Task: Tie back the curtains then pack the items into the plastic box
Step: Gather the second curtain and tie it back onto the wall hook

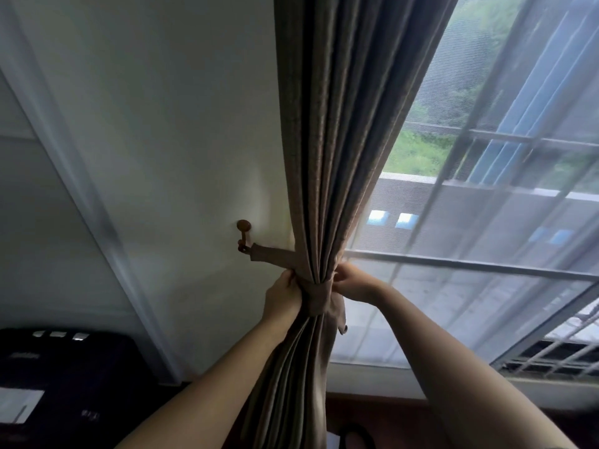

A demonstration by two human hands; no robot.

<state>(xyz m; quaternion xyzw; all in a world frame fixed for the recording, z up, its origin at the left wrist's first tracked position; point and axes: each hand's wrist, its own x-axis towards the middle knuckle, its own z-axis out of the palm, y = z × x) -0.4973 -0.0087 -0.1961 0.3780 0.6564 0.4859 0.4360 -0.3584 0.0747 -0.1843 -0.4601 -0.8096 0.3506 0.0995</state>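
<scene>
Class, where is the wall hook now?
The wall hook sits left of centre in the head view, on the wall left of the curtain, holding the tieback.

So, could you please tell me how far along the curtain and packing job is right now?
Done: the curtain is gathered and the tie-back band wraps it, one end on the wall hook. In hand: the left hand grips the bundled curtain, the right hand pinches it beside the band, whose loose end hangs unhooked. Left: hooking that end, then all the packing; no plastic box is in view.
</scene>
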